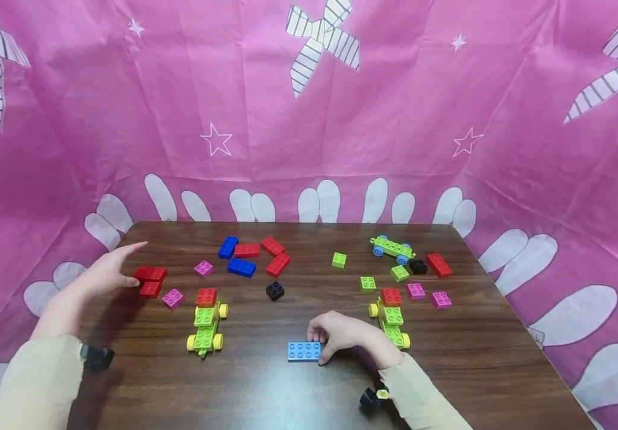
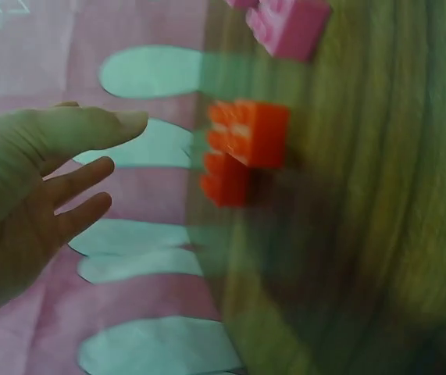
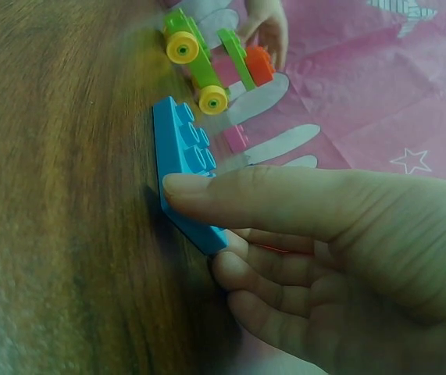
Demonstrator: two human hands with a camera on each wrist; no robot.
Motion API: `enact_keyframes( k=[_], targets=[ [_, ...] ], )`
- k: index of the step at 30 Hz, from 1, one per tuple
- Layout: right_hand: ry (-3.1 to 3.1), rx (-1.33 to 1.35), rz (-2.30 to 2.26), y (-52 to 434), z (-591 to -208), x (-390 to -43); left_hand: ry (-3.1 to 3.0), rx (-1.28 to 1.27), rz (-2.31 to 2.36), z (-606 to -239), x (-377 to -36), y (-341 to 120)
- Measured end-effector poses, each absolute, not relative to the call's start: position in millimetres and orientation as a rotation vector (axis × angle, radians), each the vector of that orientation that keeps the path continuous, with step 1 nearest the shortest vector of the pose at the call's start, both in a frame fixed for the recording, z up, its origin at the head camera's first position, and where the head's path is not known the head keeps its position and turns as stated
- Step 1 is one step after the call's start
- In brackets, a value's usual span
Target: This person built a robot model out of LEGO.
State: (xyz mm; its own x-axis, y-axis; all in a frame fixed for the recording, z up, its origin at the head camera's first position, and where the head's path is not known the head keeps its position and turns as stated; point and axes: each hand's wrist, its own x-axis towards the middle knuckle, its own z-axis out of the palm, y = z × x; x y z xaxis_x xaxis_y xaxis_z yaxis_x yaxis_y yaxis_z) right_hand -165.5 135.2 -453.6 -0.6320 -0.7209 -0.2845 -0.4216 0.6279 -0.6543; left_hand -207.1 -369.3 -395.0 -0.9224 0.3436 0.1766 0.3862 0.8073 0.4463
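A dark wood-grain table (image 1: 298, 394) sits inside a draped pink cloth (image 1: 395, 119). The right hand (image 1: 341, 334) pinches a flat, studded blue plate (image 1: 304, 351) at the table's 6 o'clock, thumb and curled fingers clamping its right end. The right wrist view shows the plate's smooth plastic edge lying flat on the wood, which the head view cannot. The left hand (image 1: 106, 272) hovers at 9 o'clock, fingers straight and spread, holding nothing, just beside two glossy red bricks (image 1: 150, 280). The left wrist view is blurred; the bricks seem stacked. A green wheeled car (image 1: 205, 325) stands between the hands.
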Motion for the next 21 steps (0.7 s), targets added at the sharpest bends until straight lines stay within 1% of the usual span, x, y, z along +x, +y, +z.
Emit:
enact_keyframes(
  k=[6,14,18,21],
  targets=[
    [2.309,-0.893,-0.748,136,-454,-166,-2.977,-0.562,-0.738,-409,-216,-380],
    [2.311,-0.891,-0.747,135,-455,-167,-3.078,-0.440,-0.740,-421,-225,-387],
    [2.306,-0.889,-0.757,135,-453,-166,-3.099,-0.451,-0.717,-428,-227,-388],
    [2.303,-0.884,-0.764,136,-452,-166,-3.080,-0.515,-0.668,-432,-229,-387]
  ],
)
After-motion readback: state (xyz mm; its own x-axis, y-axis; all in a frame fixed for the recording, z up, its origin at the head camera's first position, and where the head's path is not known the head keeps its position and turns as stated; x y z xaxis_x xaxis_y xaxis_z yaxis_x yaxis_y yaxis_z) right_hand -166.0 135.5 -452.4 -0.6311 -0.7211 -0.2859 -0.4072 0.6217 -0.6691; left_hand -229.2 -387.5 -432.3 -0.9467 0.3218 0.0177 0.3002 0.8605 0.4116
